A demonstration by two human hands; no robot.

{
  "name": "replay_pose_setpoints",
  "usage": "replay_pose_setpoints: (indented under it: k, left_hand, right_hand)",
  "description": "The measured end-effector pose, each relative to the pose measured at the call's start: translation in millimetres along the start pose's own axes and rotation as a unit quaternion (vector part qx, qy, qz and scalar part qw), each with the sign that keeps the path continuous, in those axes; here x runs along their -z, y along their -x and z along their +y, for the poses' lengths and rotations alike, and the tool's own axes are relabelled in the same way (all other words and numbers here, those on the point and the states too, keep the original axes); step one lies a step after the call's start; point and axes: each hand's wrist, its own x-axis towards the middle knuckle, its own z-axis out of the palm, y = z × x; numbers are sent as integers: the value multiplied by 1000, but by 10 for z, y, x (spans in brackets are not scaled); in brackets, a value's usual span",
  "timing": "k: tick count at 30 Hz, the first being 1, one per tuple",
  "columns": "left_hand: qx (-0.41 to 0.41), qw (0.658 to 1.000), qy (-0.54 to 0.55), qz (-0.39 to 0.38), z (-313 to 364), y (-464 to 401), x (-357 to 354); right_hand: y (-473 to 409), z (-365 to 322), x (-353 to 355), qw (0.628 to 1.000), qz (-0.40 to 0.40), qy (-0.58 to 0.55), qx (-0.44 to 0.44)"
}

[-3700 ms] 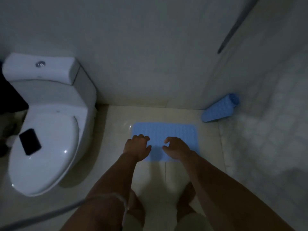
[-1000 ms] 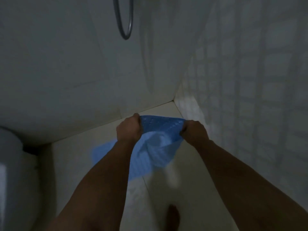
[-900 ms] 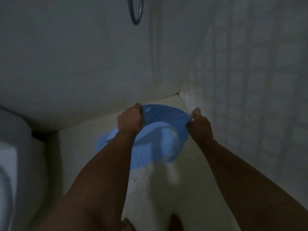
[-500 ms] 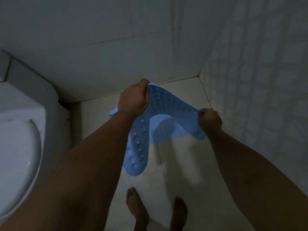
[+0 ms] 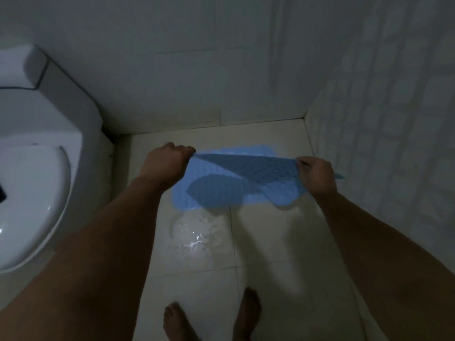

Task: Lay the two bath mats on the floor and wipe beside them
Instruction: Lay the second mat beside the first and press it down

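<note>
I hold a blue bumpy bath mat [image 5: 261, 168] stretched out flat in the air above the floor. My left hand [image 5: 167, 161] grips its left corner and my right hand [image 5: 316, 175] grips its right end. Below it lies another blue bath mat [image 5: 197, 195] flat on the pale tiled floor [image 5: 270, 242], partly hidden by the held one and by its shadow. Both mats sit near the far wall, in the corner on the right.
A white toilet [image 5: 37, 173] fills the left side, its lid down, with a dark object at the frame's left edge. Wet marks [image 5: 194, 235] glisten on the floor in front of the mats. My bare feet [image 5: 246, 313] stand at the bottom. Tiled walls close the back and right.
The mat hung curled from my hands half a second ago; now it is pulled out straight and lower, with my hands further apart. The view has tilted down.
</note>
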Motion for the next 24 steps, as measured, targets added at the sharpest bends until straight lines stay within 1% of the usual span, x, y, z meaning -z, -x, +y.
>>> replay_pose_setpoints:
  k: [1, 3, 5, 6, 7, 8, 9, 10, 12, 13, 15, 16, 18, 19, 22, 24]
  left_hand:
    - [-1, 1000, -1, 12, -5, 124, -142]
    - [-13, 1000, 0, 23, 23, 463, -525]
    - [-40, 999, -8, -2, 125, 960, -1042]
    - [-51, 998, -11, -25, 196, 1220, -1294]
    - [-40, 997, -10, -70, 267, 1481, -1564]
    - [-25, 990, 3, -137, 335, 1729, -1823]
    - [-10, 977, 7, -214, 405, 1911, -1987]
    - [1, 965, 22, -262, 453, 2076, -2150]
    - [10, 947, 68, -315, 573, 2409, -2459]
    - [8, 940, 94, -327, 638, 2526, -2531]
    - [14, 935, 129, -329, 736, 2648, -2621]
    - [16, 925, 140, -353, 775, 2705, -2717]
    - [33, 892, 156, -423, 810, 2760, -2928]
    - [51, 884, 163, -435, 838, 2737, -3034]
    - [102, 894, 170, -401, 878, 2652, -3643]
    - [164, 896, 178, -372, 864, 2476, -4115]
  right_hand:
    - [155, 91, -92, 1000, -1, -8, 17]
    - [526, 391, -380, 997, 19, 17, 66]
    - [1012, 722, -746, 996, 37, 53, 66]
    - [1297, 885, -923, 994, 31, 87, 64]
    - [1605, 1076, -1108, 990, 5, 123, 63]
    - [1914, 1211, -1266, 986, -45, 151, 46]
    - [2216, 1325, -1409, 981, -108, 164, 10]
    - [2507, 1385, -1568, 971, -168, 165, -35]
    - [2959, 1264, -1809, 952, -241, 158, -102]
    - [3086, 1144, -1874, 942, -266, 154, -136]
    - [3208, 919, -1991, 920, -317, 146, -178]
    - [3233, 855, -2062, 914, -330, 139, -192]
    - [3219, 859, -2255, 903, -347, 132, -216]
    - [3183, 887, -2350, 901, -348, 133, -223]
    - [3030, 1188, -2840, 903, -351, 132, -209]
    - [2834, 1513, -3189, 911, -344, 148, -173]
